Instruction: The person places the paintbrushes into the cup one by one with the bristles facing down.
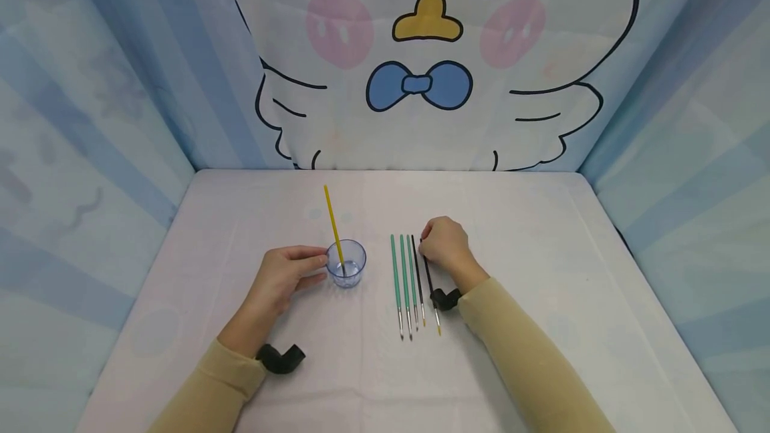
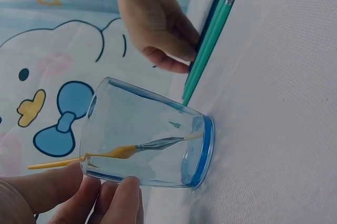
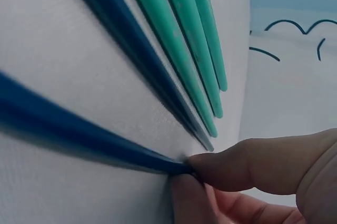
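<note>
My left hand [image 1: 279, 279] is at the left side of a clear bluish plastic cup [image 1: 356, 260], its fingertips touching the rim and wall without reaching round it. A yellow-handled paintbrush [image 1: 333, 219] leans in the cup, bristles down near the base. Between thumb and fingertip, my right hand [image 1: 448, 246] pinches the handle end of a black paintbrush [image 1: 428, 277], which looks dark blue in the right wrist view. Left of it, another black paintbrush [image 1: 418, 272] and three green paintbrushes [image 1: 404, 272] lie side by side, bristles toward me.
A pale cloth covers the table [image 1: 289, 206]. Blue patterned curtains [image 1: 96, 152] stand on both sides, and a backdrop with a white cartoon bird [image 1: 421, 132] rises behind. Black wrist mounts [image 1: 281, 359] sit at both sleeves.
</note>
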{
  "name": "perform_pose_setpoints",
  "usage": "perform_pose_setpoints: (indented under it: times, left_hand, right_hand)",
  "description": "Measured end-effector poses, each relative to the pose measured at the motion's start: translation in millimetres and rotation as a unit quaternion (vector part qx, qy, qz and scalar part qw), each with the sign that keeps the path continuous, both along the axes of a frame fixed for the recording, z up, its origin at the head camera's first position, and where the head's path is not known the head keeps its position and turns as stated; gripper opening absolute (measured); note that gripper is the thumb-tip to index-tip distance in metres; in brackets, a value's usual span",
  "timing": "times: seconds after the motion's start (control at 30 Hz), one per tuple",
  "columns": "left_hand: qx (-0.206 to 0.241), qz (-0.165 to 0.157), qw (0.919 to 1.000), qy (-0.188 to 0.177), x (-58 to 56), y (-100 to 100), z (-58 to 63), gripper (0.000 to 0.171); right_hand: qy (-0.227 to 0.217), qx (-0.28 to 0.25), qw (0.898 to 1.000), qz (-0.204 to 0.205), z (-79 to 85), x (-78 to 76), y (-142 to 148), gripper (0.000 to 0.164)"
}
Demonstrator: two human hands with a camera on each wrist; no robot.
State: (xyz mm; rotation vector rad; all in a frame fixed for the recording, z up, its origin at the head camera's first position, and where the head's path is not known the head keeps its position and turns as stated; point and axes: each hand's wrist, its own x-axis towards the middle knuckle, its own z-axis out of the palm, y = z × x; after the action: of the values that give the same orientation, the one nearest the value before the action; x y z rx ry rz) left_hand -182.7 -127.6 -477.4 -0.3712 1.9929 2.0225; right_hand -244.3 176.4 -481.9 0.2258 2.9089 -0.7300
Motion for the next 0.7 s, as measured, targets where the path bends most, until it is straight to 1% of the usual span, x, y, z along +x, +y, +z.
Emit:
perform_pose_setpoints:
  times: [0.1, 0.17, 0.3, 0.37, 0.43, 0.5, 0.6, 0.67, 0.7]
  left_hand:
    - [0.002, 0.000, 1.0000, 0.001, 0.0, 1.0, -0.1, 0.034]
    - [0.004, -0.001, 1.0000, 0.001, 0.1, 1.7, -0.6, 0.034]
    - [0.004, -0.003, 1.0000, 0.001, -0.3, 2.1, -1.7, 0.035]
    - [0.003, -0.003, 1.0000, 0.001, -0.6, 2.1, -2.0, 0.034]
    - [0.000, -0.002, 1.0000, 0.001, -0.8, 2.2, -2.2, 0.034]
    - [-0.002, -0.002, 1.0000, 0.002, -0.6, 2.2, -2.0, 0.034]
    - [-0.004, -0.003, 1.0000, 0.002, -0.4, 2.3, -1.1, 0.034]
    - [-0.004, -0.004, 1.0000, 0.003, -0.3, 2.3, -0.5, 0.034]
    - [-0.005, -0.004, 1.0000, 0.002, -0.3, 2.3, -0.3, 0.034]
  right_hand:
    - [0.004, 0.019, 1.000, 0.016, 0.5, -0.3, -1.7, 0.004]
    - [0.001, 0.024, 1.000, 0.019, 0.9, -0.5, -1.8, 0.005]
    - [-0.019, 0.007, 1.000, 0.007, 2.5, -2.6, 1.5, 0.005]
    - [-0.033, -0.014, 0.999, -0.003, 3.2, -3.8, 4.1, 0.006]
    - [-0.051, -0.050, 0.997, -0.014, 2.2, -5.5, 7.4, 0.007]
    - [-0.070, -0.104, 0.992, -0.034, 0.4, -7.2, 11.4, 0.007]
    - [-0.090, -0.191, 0.975, -0.069, -2.5, -8.9, 17.1, 0.011]
    - [-0.096, -0.234, 0.964, -0.086, -3.7, -9.1, 20.0, 0.014]
    - [-0.097, -0.251, 0.959, -0.088, -4.0, -8.7, 21.1, 0.017]
